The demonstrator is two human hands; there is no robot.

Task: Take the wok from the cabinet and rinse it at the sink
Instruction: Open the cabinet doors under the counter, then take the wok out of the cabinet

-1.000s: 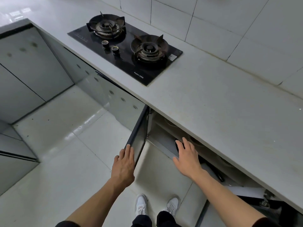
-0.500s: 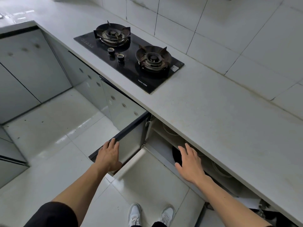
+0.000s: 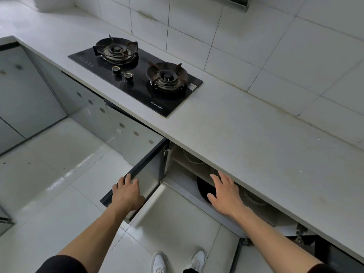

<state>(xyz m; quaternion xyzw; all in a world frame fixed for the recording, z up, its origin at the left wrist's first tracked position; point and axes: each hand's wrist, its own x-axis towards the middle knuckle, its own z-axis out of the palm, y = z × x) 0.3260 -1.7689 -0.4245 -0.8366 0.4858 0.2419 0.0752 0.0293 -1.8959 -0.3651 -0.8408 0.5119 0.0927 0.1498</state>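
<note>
Cabinet (image 3: 183, 174) under the counter (image 3: 246, 138) stands open. Left hand (image 3: 126, 192) grips the top edge of the swung-out door (image 3: 145, 170), fingers curled over it. Right hand (image 3: 226, 194) reaches into the opening, fingers spread and relaxed, grasping nothing. Wok (image 3: 204, 191): dark round shape inside the cabinet on the lower level, just beyond and left of the right hand, partly hidden by it; contact cannot be told. Pale bowls (image 3: 192, 157) on the shelf above, dim. Two-burner hob (image 3: 136, 75) on the counter, well apart from both hands.
</note>
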